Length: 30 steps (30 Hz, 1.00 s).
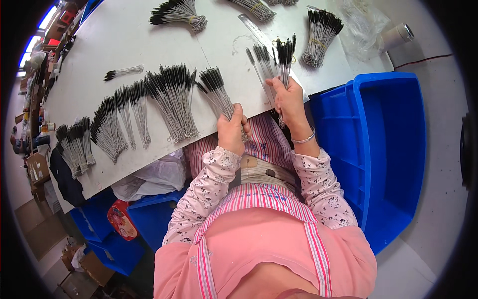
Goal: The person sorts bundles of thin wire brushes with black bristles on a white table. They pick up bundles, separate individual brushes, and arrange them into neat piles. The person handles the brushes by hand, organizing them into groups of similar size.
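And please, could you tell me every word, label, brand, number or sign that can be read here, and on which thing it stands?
None is clear enough to quote.
Long, flat silver metal ruler: any markings are too small to read.
Pink-and-white striped cloth apron: blue marks, too blurred to tell writing from decoration.
Brown cardboard box at far left: any print is too small and blurred.

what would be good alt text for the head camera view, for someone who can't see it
A person's left hand and right hand each hold a bunch of black-bristled wire brushes at the near edge of a white table. More brush bundles lie toward the left and far side; a large blue bin stands at right.
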Motion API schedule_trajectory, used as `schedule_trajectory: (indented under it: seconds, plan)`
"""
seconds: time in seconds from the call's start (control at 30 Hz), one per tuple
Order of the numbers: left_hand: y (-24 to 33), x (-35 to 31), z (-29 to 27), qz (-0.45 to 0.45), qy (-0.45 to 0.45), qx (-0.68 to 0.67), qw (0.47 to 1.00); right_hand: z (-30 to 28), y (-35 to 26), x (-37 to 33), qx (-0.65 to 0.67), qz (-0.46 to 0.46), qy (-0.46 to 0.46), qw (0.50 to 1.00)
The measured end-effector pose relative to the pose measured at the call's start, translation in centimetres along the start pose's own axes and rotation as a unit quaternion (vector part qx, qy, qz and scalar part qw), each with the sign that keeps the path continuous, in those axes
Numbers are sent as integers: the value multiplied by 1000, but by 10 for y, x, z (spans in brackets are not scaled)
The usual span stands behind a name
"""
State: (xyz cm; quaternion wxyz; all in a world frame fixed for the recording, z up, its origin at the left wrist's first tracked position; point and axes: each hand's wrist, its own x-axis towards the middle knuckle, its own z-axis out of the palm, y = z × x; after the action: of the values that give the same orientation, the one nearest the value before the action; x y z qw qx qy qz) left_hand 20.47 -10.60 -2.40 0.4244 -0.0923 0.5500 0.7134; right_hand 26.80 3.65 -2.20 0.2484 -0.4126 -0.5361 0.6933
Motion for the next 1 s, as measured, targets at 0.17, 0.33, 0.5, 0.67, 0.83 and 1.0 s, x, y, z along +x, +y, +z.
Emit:
schedule_trajectory:
  seconds: [0.17, 0.33, 0.5, 0.67, 0.83, 1.0]
  plan:
    - [-2, -11, -10, 6, -29, 10, 1000, 11, 3, -1, -293, -176, 62, 938]
    - [-1, -22, -19, -38, -73, -79, 993, 31, 2, 1, -472, -227, 32, 851]
    - [2, -22, -34, -117, -116, -157, 974, 39, 17, 18, -541, -268, 48, 796]
    - [10, -29, -38, -207, -113, -152, 960, 38, 19, 30, -563, -267, -1, 782]
    - [4, -27, -57, -194, -154, -88, 965, 35, -24, 1, -4, 162, -225, 961]
    - [11, -30, -62, -206, -142, -83, 964, 32, -28, -20, 121, 221, -278, 927]
